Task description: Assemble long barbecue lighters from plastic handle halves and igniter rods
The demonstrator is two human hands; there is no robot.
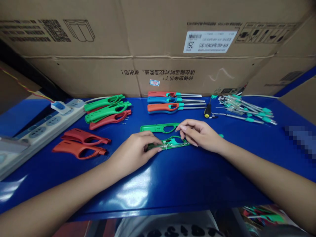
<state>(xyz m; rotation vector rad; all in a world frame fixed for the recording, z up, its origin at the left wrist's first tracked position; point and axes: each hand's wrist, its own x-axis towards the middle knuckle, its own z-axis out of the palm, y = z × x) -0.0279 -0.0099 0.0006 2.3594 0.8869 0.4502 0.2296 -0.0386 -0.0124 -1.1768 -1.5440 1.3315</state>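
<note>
A green lighter shell half (174, 146) lies on the blue table with a clear fuel tank, a teal trigger and thin wires in it. My left hand (138, 147) is closed on its left end, thumb and fingers pinching the shell by the tank. Over its right end is my right hand (201, 135), thumb and fingertips pinched together beside the wires; whatever is between them is too small to make out. Just behind lies the other green shell half (154, 128), its right end partly covered by my right fingers.
Green and red shells (108, 108) are piled at left, orange-red shells (81, 143) nearer me. Assembled lighters (163, 107) lie at the back, near a screwdriver (208, 109) and several metal-tubed inner parts (249, 110). A power strip (49, 126) borders the left; a cardboard box (98, 75) stands behind.
</note>
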